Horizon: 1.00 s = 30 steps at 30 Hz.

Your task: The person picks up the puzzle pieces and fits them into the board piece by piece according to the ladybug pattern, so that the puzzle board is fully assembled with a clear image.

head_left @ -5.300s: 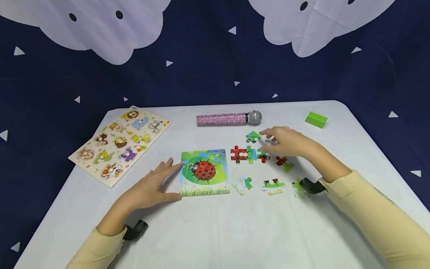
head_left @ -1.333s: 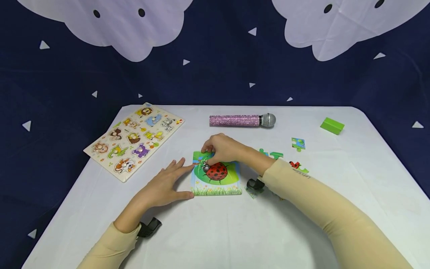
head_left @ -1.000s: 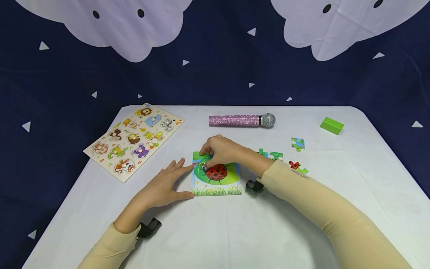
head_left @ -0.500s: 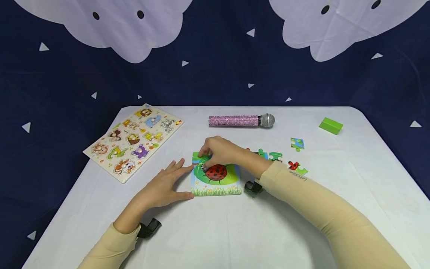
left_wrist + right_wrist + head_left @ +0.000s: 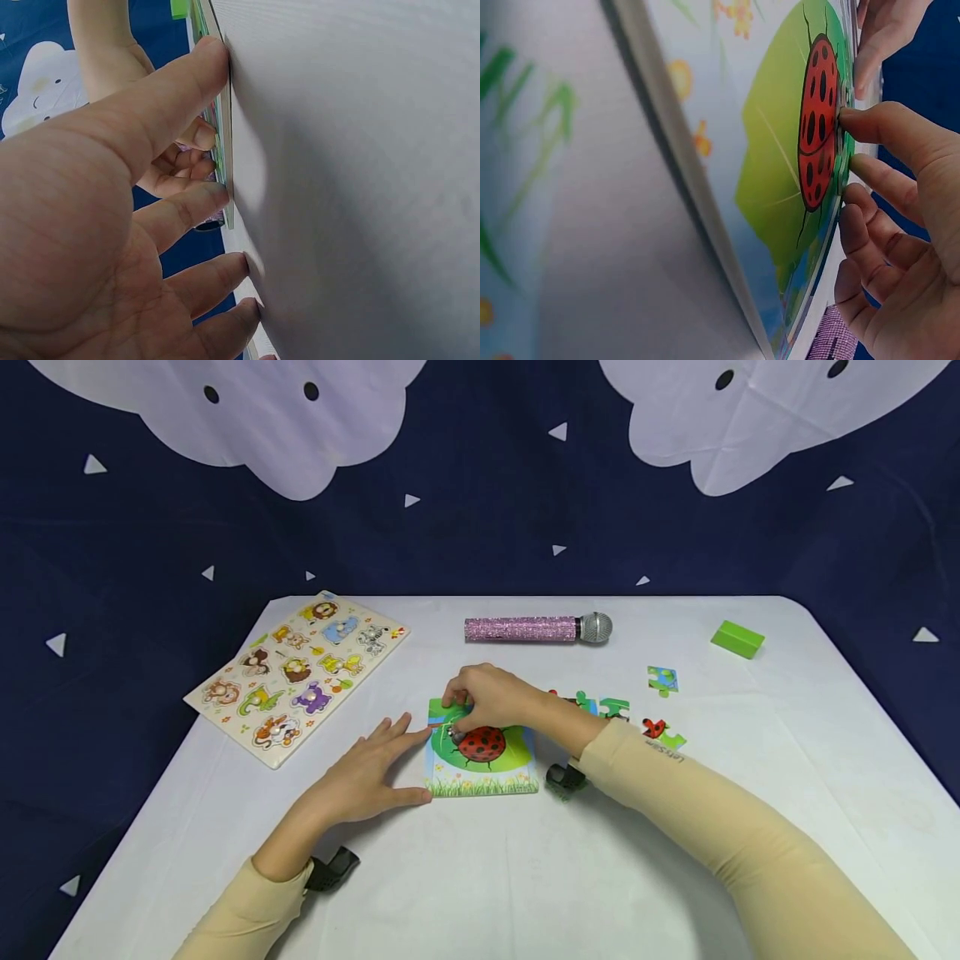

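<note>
A square ladybug board (image 5: 480,781) lies flat on the table. My left hand (image 5: 360,781) is spread at its left side, with the thumb at the lower left corner and the index finger at the left edge. Across the board's back left part, my right hand (image 5: 491,695) has thumb and index finger on a puzzle piece (image 5: 843,169), pinching it against the surface; its outline is mostly hidden. Seen from the left wrist view, the thumb of my left hand (image 5: 82,202) meets the board's edge (image 5: 226,127). The ladybug picture (image 5: 817,124) shows beside my right hand (image 5: 911,195).
Loose puzzle pieces, one with a red part (image 5: 655,727) and a blue-green one (image 5: 663,680), lie to the right, some partly behind my right arm. A pink glittery microphone (image 5: 521,628) lies behind the board, an animal peg board (image 5: 296,681) at left, a green block (image 5: 738,639) at back right.
Since the earliest frame my right hand has moved left from the loose pieces onto the board, with a piece between its fingertips. Over the last second both hands have stayed almost still.
</note>
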Motion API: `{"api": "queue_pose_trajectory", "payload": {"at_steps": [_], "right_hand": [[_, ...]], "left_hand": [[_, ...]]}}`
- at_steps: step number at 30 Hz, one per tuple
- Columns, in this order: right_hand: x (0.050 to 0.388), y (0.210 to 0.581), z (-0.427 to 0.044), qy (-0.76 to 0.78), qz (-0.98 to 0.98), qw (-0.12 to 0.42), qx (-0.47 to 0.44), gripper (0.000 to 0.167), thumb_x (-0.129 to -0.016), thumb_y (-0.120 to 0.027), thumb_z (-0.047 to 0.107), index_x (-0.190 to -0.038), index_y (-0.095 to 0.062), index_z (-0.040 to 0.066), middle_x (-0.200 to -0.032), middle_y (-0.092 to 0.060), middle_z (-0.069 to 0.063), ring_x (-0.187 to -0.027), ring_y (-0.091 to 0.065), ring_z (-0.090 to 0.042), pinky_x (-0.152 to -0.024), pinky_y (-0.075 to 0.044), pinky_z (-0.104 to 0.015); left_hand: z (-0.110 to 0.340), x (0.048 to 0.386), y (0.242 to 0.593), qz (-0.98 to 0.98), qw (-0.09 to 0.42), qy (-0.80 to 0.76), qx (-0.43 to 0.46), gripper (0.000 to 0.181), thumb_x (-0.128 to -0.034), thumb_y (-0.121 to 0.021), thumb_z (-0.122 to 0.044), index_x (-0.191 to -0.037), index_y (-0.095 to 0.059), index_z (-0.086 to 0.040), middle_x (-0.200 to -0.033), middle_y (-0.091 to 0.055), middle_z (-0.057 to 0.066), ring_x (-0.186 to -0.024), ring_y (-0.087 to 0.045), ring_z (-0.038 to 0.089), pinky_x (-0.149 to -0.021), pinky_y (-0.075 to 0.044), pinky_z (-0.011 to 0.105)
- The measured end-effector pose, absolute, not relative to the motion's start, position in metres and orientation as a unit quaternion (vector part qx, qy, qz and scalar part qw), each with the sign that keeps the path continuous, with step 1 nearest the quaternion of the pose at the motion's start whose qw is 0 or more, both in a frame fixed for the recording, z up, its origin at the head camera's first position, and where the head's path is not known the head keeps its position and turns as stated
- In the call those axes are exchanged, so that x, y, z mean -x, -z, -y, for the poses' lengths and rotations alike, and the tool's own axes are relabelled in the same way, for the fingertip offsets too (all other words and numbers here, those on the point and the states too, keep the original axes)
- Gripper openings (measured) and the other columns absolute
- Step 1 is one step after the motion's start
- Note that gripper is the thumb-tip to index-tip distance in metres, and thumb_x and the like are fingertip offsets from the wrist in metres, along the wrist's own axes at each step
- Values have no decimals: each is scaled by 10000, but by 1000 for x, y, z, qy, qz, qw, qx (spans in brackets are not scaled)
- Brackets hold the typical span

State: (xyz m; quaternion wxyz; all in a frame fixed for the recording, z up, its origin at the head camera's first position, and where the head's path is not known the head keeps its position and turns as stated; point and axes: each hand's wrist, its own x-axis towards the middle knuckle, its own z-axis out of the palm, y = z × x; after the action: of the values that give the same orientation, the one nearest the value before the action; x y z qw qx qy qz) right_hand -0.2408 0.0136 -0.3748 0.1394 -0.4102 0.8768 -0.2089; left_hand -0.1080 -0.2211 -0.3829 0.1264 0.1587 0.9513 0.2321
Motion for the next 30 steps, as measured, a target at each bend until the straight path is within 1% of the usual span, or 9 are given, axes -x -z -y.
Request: {"api": "queue_pose_trajectory", "payload": {"at_steps": [6, 12, 15, 19, 22, 30], "right_hand": [[240, 374, -15, 201, -879, 138, 410, 323, -923, -869, 286, -1200, -787, 142, -1125, -700, -55, -979, -625, -170, -901, -578, -335], [240, 369, -19, 209, -878, 136, 409, 284, -980, -811, 306, -1210, -789, 142, -1122, -714, -51, -978, -656, -163, -896, -596, -326], [242, 364, -26, 220, -876, 131, 409, 253, -1008, -771, 284, -1209, -790, 133, -1107, -722, -58, -953, -672, -163, -874, -602, -323], [245, 359, -41, 232, -874, 127, 408, 223, -1038, -710, 218, -1221, -784, 117, -1094, -725, -64, -922, -683, -163, -838, -602, -320], [248, 356, -54, 238, -875, 123, 403, 232, -1041, -687, 192, -1232, -782, 101, -1091, -732, -68, -929, -695, -165, -843, -606, -327], [247, 346, -95, 248, -879, 119, 389, 245, -1033, -685, 143, -1246, -769, 56, -1065, -747, -87, -956, -717, -215, -859, -618, -387]], "left_hand": [[220, 107, 382, -950, 129, -234, -159, 899, -910, -833, -498, -1660, -434, -203, -1762, -234, 253, -1622, -182, 559, -1243, -209, 815], [219, 107, 380, -950, 130, -231, -164, 909, -914, -826, -506, -1666, -420, -198, -1758, -235, 268, -1616, -188, 571, -1243, -211, 814], [220, 107, 377, -949, 139, -233, -163, 940, -911, -827, -514, -1680, -388, -196, -1763, -228, 263, -1621, -180, 564, -1249, -200, 810], [222, 109, 372, -946, 155, -239, -154, 1014, -880, -856, -517, -1694, -349, -189, -1765, -233, 255, -1628, -192, 542, -1264, -203, 789], [223, 113, 368, -945, 160, -239, -156, 1058, -847, -887, -512, -1693, -348, -178, -1761, -237, 261, -1623, -217, 539, -1267, -219, 776], [220, 133, 365, -940, 133, -233, -211, 1108, -754, -976, -443, -1664, -406, -167, -1761, -261, 239, -1618, -262, 516, -1267, -260, 755]]}}
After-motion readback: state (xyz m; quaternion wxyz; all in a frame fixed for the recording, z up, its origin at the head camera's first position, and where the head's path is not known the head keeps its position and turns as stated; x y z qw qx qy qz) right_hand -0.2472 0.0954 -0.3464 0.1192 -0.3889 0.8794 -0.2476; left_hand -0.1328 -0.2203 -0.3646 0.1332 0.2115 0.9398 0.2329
